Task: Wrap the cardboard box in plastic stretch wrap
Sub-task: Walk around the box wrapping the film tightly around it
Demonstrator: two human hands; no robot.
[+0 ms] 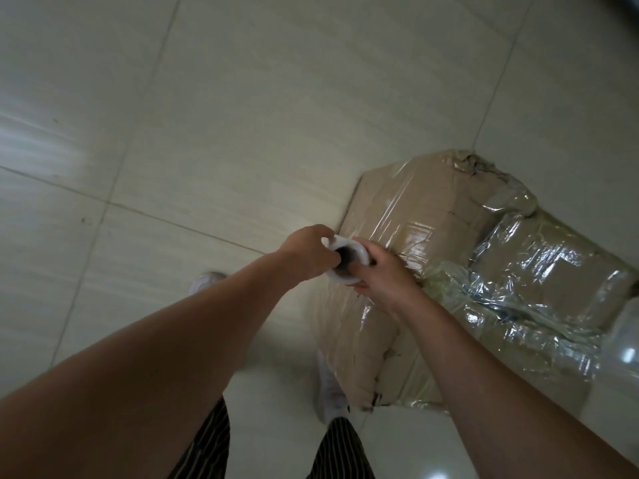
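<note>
A large brown cardboard box (428,216) stands on the floor at centre right, with shiny clear stretch wrap (511,305) stretched and bunched over its top and right side. Over the box's near-left corner I hold a white roll of stretch wrap (356,252), seen end-on with its dark hollow core facing me. My left hand (306,252) grips the roll from the left. My right hand (383,274) grips it from the right, thumb at the core's rim. The rest of the roll is hidden behind my hands.
Pale glossy floor tiles (207,133) spread to the left and behind the box. My feet in white shoes (330,388) stand close to the box's near-left side, below striped trouser legs (211,444). More bunched plastic lies at the right edge.
</note>
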